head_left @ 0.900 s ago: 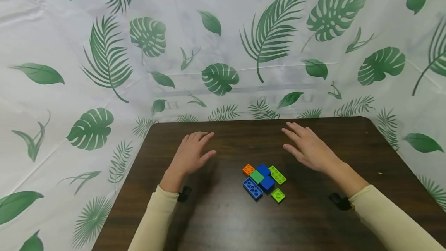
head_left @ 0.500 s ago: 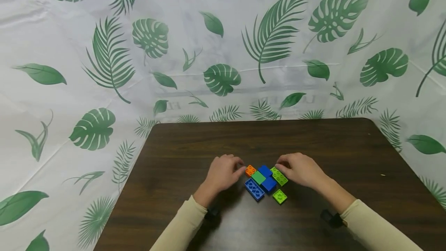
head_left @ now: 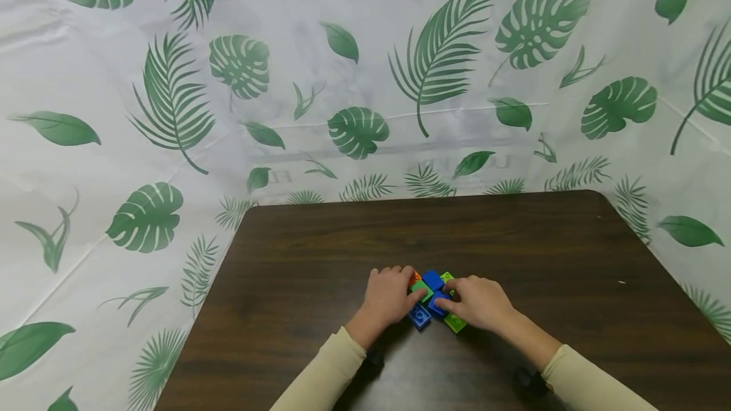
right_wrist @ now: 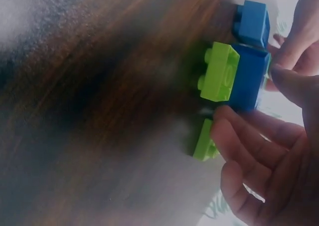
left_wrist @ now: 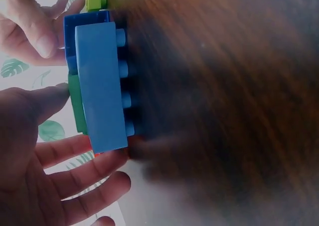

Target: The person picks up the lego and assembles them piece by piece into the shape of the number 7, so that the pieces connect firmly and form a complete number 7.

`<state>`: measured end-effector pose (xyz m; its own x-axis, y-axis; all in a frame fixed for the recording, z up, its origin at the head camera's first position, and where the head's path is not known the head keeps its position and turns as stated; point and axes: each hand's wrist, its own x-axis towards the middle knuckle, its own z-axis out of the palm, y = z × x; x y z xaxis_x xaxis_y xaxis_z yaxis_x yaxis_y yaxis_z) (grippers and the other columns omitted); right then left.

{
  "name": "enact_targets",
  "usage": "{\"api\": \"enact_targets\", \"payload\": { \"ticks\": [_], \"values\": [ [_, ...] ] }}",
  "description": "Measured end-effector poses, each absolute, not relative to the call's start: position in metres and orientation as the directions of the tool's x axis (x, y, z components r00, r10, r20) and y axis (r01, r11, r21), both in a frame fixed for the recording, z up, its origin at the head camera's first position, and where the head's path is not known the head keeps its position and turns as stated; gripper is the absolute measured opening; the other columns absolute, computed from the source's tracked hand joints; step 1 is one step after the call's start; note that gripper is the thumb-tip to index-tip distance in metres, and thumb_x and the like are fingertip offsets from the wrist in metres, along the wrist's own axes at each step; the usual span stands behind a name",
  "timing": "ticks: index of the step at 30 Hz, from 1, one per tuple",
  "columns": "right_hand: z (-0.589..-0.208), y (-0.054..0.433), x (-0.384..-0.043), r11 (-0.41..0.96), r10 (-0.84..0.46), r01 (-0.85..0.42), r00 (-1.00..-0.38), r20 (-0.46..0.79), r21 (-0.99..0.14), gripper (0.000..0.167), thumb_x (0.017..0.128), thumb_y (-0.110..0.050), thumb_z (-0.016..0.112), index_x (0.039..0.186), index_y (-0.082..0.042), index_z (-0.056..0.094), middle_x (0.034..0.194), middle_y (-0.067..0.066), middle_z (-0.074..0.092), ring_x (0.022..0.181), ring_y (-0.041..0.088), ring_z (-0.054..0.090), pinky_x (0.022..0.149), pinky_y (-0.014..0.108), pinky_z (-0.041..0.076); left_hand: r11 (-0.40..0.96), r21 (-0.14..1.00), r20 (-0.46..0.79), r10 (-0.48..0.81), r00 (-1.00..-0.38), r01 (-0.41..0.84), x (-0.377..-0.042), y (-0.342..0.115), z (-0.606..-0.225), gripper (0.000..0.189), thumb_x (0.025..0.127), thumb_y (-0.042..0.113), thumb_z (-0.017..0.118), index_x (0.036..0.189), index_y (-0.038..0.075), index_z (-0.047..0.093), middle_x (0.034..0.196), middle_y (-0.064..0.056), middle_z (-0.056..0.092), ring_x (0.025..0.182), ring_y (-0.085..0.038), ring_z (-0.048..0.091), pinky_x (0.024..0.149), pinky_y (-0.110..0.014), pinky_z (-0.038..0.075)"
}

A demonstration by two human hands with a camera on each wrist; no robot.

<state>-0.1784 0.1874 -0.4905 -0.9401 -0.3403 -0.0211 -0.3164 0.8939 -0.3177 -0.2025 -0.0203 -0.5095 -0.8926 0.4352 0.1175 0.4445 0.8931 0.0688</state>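
Note:
A small cluster of toy bricks sits on the table. My left hand (head_left: 387, 297) pinches the green brick (head_left: 421, 290), its thumb on the near side and fingers toward the orange brick (head_left: 416, 276). My right hand (head_left: 482, 303) pinches the front blue brick (head_left: 438, 304) between thumb and fingers. Behind it lies a second blue brick (head_left: 433, 280). Studs down, a long blue brick (left_wrist: 102, 86) fills the left wrist view. Also studs down is the square lime brick (right_wrist: 219, 71). The long lime brick (right_wrist: 204, 141) is partly hidden behind my right fingers.
The dark wooden table (head_left: 320, 240) extends around the bricks on every side. A white cloth (head_left: 297, 68) with green leaf prints hangs behind it and along its left and right. A tiny pale speck (head_left: 622, 282) lies on the table at right.
Both hands have come down and inward from above the table to the bricks. The left hand has taken hold of the green brick, the right hand of the front blue brick.

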Motion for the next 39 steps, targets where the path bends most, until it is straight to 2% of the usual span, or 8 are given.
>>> {"api": "enact_targets", "payload": {
  "ticks": [5,11,16,20,23,30,35,39],
  "values": [
    [-0.494,0.185,-0.178,0.893,-0.342,-0.317,-0.94,-0.022,-0.318,0.047,0.086,-0.055,0.068,0.107,-0.013,0.075,0.084,-0.001,0.071,0.061,0.009,0.055,0.049,0.029,0.044,0.883,0.116,0.127,0.44,-0.889,0.454,-0.201,-0.021,-0.509,0.048,0.092,0.061,0.055,0.117,0.02,0.062,0.091,0.003,0.064,0.08,-0.016,0.062,0.071,-0.04,0.047],
    [-0.497,0.185,-0.179,0.891,-0.352,-0.329,-0.936,-0.019,-0.312,0.049,0.087,-0.055,0.067,0.108,-0.012,0.075,0.091,0.002,0.073,0.069,0.013,0.063,0.051,0.031,0.047,0.876,0.098,0.145,0.457,-0.878,0.472,-0.2,-0.021,-0.508,0.044,0.092,0.06,0.057,0.111,0.021,0.062,0.085,0.004,0.063,0.074,-0.015,0.061,0.065,-0.037,0.048],
    [-0.496,0.184,-0.179,0.895,-0.337,-0.31,-0.941,-0.033,-0.321,0.051,0.086,-0.056,0.067,0.109,-0.012,0.075,0.095,0.003,0.073,0.073,0.014,0.064,0.052,0.032,0.048,0.87,0.114,0.143,0.463,-0.875,0.479,-0.201,-0.022,-0.505,0.041,0.092,0.053,0.061,0.116,0.02,0.067,0.092,0.001,0.068,0.071,-0.014,0.062,0.062,-0.035,0.051],
    [-0.497,0.184,-0.179,0.9,-0.327,-0.291,-0.943,-0.062,-0.324,0.053,0.086,-0.057,0.066,0.111,-0.011,0.074,0.096,0.003,0.072,0.073,0.014,0.064,0.052,0.032,0.047,0.873,0.176,0.09,0.446,-0.89,0.455,-0.202,-0.026,-0.502,0.045,0.093,0.049,0.062,0.123,0.016,0.066,0.1,-0.003,0.067,0.073,-0.015,0.061,0.063,-0.033,0.051],
    [-0.497,0.184,-0.179,0.901,-0.322,-0.285,-0.944,-0.065,-0.327,0.052,0.086,-0.056,0.067,0.11,-0.011,0.074,0.098,0.004,0.073,0.075,0.015,0.065,0.053,0.032,0.047,0.863,0.259,0.071,0.431,-0.9,0.434,-0.202,-0.029,-0.501,0.042,0.091,0.044,0.067,0.121,0.016,0.062,0.097,-0.001,0.066,0.071,-0.013,0.057,0.061,-0.031,0.048],
    [-0.497,0.185,-0.179,0.893,-0.322,-0.28,-0.945,-0.064,-0.351,0.049,0.086,-0.056,0.067,0.107,-0.012,0.074,0.092,0.0,0.072,0.068,0.01,0.061,0.049,0.029,0.044,0.831,0.378,0.088,0.407,-0.909,0.409,-0.206,-0.035,-0.503,0.039,0.082,0.028,0.079,0.107,0.02,0.051,0.091,0.004,0.059,0.065,-0.011,0.051,0.055,-0.029,0.043],
    [-0.496,0.184,-0.18,0.893,-0.318,-0.274,-0.946,-0.071,-0.356,0.049,0.083,-0.058,0.069,0.104,-0.014,0.073,0.081,-0.005,0.067,0.06,0.007,0.051,0.049,0.029,0.042,0.824,0.406,0.08,0.4,-0.913,0.396,-0.204,-0.035,-0.503,0.045,0.081,0.028,0.08,0.115,0.019,0.052,0.103,0.002,0.064,0.075,-0.014,0.059,0.064,-0.033,0.049],
    [-0.496,0.185,-0.18,0.888,-0.331,-0.294,-0.942,-0.049,-0.355,0.044,0.082,-0.058,0.07,0.093,-0.016,0.068,0.067,-0.007,0.056,0.055,0.009,0.046,0.046,0.028,0.036,0.812,0.417,0.086,0.412,-0.907,0.408,-0.204,-0.036,-0.503,0.046,0.08,0.032,0.08,0.12,0.02,0.06,0.104,0.003,0.063,0.082,-0.013,0.06,0.072,-0.033,0.051]
  ]
}}
